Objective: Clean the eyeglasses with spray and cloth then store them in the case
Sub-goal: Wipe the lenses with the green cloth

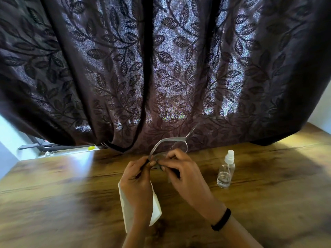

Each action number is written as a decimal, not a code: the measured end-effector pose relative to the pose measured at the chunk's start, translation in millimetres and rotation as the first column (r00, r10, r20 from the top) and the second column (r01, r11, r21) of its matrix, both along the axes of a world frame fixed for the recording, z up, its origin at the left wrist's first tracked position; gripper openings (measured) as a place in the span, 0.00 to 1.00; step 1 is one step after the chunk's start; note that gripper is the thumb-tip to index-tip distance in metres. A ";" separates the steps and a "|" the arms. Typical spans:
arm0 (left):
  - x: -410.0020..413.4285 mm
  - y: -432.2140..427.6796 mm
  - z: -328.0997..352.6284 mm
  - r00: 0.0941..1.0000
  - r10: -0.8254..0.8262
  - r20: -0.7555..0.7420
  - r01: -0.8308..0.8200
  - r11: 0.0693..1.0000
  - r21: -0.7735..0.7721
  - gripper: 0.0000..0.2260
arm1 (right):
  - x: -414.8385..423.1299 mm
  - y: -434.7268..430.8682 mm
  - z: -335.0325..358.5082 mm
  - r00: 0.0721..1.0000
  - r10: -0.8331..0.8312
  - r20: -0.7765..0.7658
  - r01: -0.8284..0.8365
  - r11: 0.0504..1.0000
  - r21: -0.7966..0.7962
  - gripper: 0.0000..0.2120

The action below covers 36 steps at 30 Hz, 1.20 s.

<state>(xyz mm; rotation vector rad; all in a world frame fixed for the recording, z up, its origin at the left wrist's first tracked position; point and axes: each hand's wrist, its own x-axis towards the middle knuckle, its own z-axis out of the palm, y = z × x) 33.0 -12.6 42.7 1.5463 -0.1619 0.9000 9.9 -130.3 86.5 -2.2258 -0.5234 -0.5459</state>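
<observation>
I hold thin-framed eyeglasses (169, 143) up over the wooden table (71, 194), in front of the curtain. My left hand (137, 183) pinches the frame near one lens. My right hand (182, 170) presses a small grey cloth (160, 166) against that lens; most of the cloth is hidden by my fingers. One temple arm sticks up to the right. A white glasses case (155, 206) lies on the table below my left wrist, partly covered by it. A clear spray bottle (226, 170) with a white nozzle stands upright to the right of my hands.
A dark leaf-patterned curtain (161, 68) hangs along the table's far edge. A window sill (62, 149) shows at the far left. A black band sits on my right wrist (221, 220).
</observation>
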 end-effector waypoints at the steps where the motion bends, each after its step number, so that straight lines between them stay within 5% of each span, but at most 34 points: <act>1: -0.1 0.1 0.5 1.000 0.004 0.000 -0.004 1.000 0.001 0.23 | -0.9 -2.4 -0.5 1.000 -0.001 0.003 0.001 1.000 -0.017 0.11; 7: 1.5 -0.8 1.3 1.000 -0.008 -0.003 0.008 1.000 -0.022 0.23 | -3.8 -14.7 -0.7 0.987 -0.131 0.095 0.148 0.969 -0.197 0.13; 17: 4.2 1.1 -2.2 1.000 -0.008 -0.027 0.008 1.000 -0.007 0.26 | 2.4 -9.1 -2.3 0.999 0.037 0.028 -0.033 0.990 -0.136 0.16; 29: 1.5 -0.6 -2.5 1.000 0.001 -0.010 -0.002 0.999 -0.033 0.26 | 1.6 -4.1 -6.8 0.987 -0.148 0.059 0.158 0.947 -0.280 0.15; 36: 1.3 -5.4 -0.1 0.998 0.058 0.014 -0.057 0.996 -0.066 0.22 | 0.0 -4.3 -15.2 0.990 -0.128 0.057 0.137 0.971 -0.194 0.16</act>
